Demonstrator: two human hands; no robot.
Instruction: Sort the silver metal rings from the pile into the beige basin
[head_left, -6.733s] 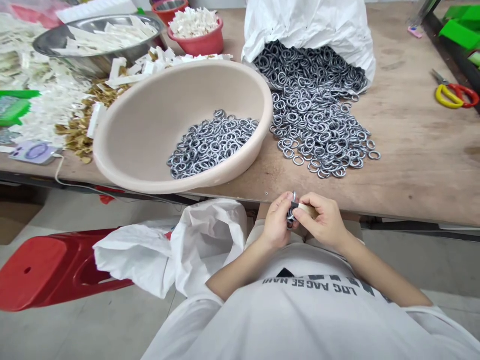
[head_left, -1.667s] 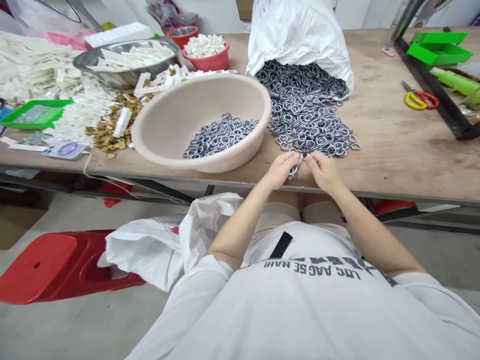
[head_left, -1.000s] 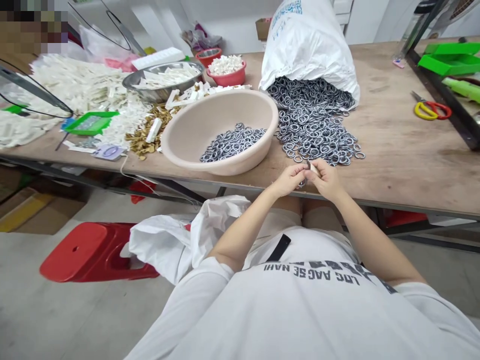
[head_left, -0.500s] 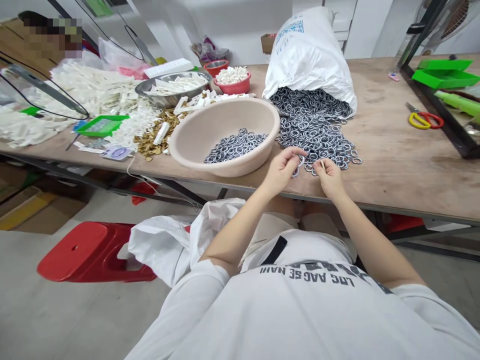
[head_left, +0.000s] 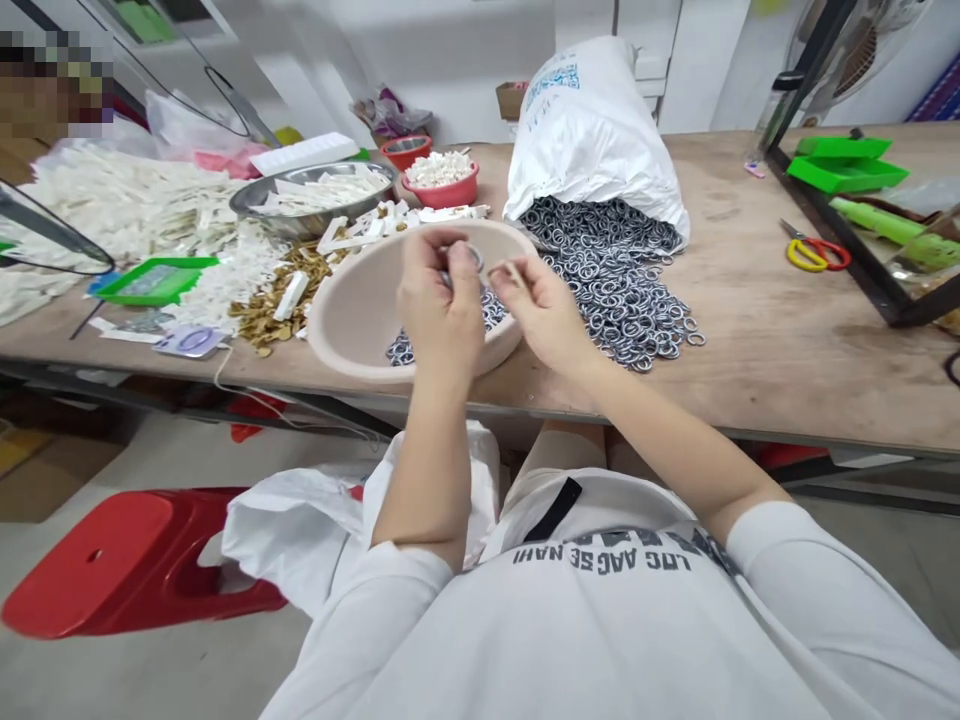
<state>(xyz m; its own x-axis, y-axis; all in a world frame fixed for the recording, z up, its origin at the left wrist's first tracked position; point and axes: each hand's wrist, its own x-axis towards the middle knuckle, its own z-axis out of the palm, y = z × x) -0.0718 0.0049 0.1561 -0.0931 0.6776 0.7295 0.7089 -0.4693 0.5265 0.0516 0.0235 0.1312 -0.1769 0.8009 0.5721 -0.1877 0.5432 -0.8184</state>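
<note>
My left hand [head_left: 444, 300] is above the pale pink basin [head_left: 330, 310], its fingers closed on a grey metal ring [head_left: 474, 257]. Close beside it, over the basin's right side, my right hand [head_left: 541, 308] pinches a thin pale stick [head_left: 516, 272]. Motion blurs the fingertips of both hands. Inside the basin lie many rings [head_left: 495, 310], partly hidden behind my hands. To the right, a heap of similar rings [head_left: 637, 300] spills onto the table from the mouth of a white sack [head_left: 592, 140].
Gold-coloured pieces [head_left: 266, 310], a green tray [head_left: 157, 282] and white strips [head_left: 142, 200] cover the table's left. Behind the basin stand a metal bowl [head_left: 247, 205] and a red bowl [head_left: 450, 192]. Scissors [head_left: 821, 253] lie at right near a black frame [head_left: 832, 220]. A red stool [head_left: 90, 560] stands below left.
Both hands have moved left and up, from the near edge of the ring heap to above the basin. The whole view has shifted slightly.
</note>
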